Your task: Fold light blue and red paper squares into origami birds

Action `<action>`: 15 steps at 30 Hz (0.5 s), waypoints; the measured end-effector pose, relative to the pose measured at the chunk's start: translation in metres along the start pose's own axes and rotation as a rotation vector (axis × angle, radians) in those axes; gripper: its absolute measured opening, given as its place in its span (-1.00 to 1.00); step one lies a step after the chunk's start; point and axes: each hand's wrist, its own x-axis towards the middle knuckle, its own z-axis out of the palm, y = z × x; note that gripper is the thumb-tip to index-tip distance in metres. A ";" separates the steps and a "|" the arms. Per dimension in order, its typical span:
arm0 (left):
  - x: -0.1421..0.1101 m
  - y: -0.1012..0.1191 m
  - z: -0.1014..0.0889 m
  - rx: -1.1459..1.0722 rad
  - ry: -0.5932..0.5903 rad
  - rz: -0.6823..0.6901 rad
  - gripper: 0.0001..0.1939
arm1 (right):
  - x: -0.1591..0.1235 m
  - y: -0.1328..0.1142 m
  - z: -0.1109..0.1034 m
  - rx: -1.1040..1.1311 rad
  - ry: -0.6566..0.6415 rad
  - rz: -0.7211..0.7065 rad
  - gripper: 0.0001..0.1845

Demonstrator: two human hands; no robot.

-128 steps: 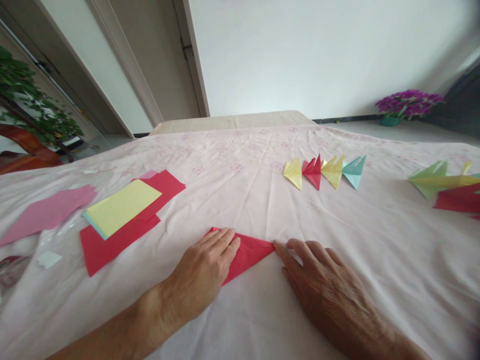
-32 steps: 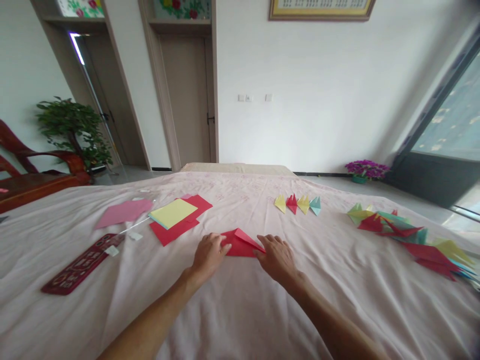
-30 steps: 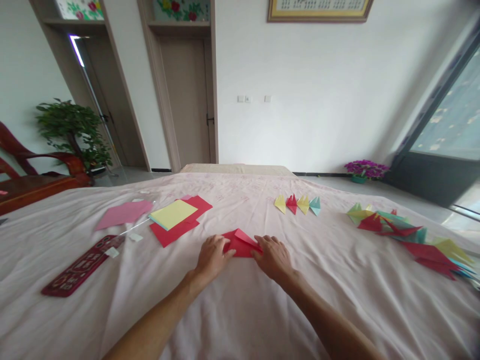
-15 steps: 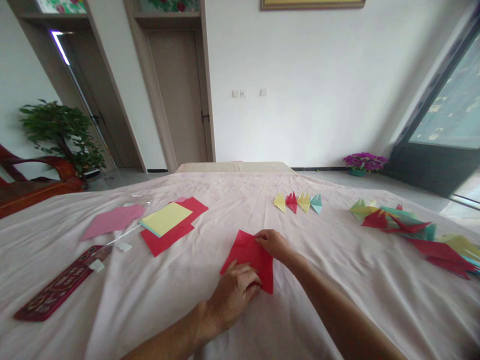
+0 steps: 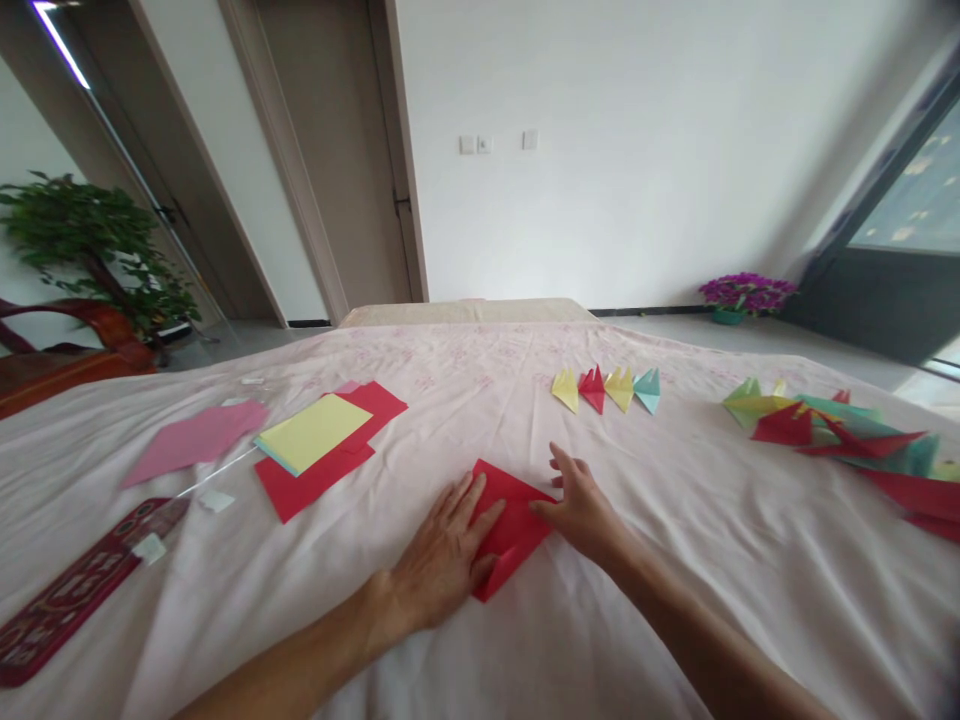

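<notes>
A folded sheet of red paper [image 5: 514, 520] lies on the cloth in front of me, one corner toward the wall and one toward me. My left hand [image 5: 441, 552] presses on its left part, fingers stretched out and open. At the right corner is my right hand [image 5: 585, 508], its thumb at the paper's edge and its index finger lifted and apart. Beyond, to the right, a row of small folded paper pieces stands: yellow [image 5: 565, 390], red [image 5: 592, 389], another yellow [image 5: 619, 389] and light blue [image 5: 647, 390].
Left of my hands lie yellow sheets [image 5: 313, 432] on red sheets [image 5: 289, 490], pink paper [image 5: 191, 440] and a dark red packet [image 5: 71, 590]. Several folded paper cranes [image 5: 862, 440] are heaped at the right. A pale flowered cloth [image 5: 465, 400] covers the table.
The red paper has been opened from a narrow folded shape, turned, and now lies flatter, corner upward. My left hand has spread over it; my right hand has moved from its upper edge to the right corner.
</notes>
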 end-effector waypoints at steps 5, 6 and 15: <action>-0.004 0.023 -0.003 -0.053 -0.034 -0.075 -0.28 | -0.018 0.011 -0.008 0.034 0.105 0.023 -0.12; -0.005 0.027 -0.004 -0.075 -0.054 -0.075 -0.25 | -0.021 0.011 -0.009 0.084 0.096 0.048 -0.13; -0.005 0.047 0.000 -0.150 -0.090 -0.198 -0.18 | -0.036 -0.011 0.007 0.365 0.059 0.187 -0.06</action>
